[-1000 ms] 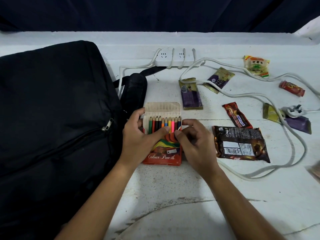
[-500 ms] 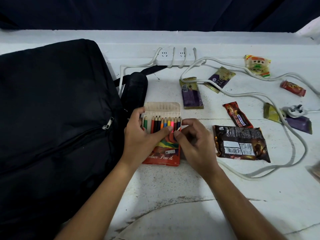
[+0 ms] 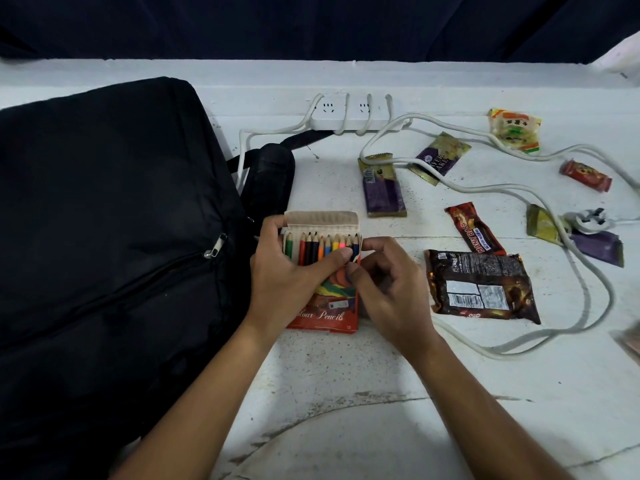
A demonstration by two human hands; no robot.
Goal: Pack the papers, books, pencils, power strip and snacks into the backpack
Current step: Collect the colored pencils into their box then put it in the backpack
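A plain, makeshift indoor work spot, its kind otherwise unclear: a worn white-painted worktop [image 3: 346, 375] with chipped, scuffed paint, a raised white ledge [image 3: 311, 74] along its far edge, and a dark curtain [image 3: 311, 22] hanging behind.

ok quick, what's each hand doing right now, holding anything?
Left hand: holds the open colour pencil box, thumb across the pencils.
Right hand: fingers curled, pinching the box's right edge.

You see a matt black cloth backpack [image 3: 104, 237], a cardboard pencil box [image 3: 329, 313], glossy foil snack wrappers [image 3: 481, 289], and a rough painted table [image 3: 346, 375].
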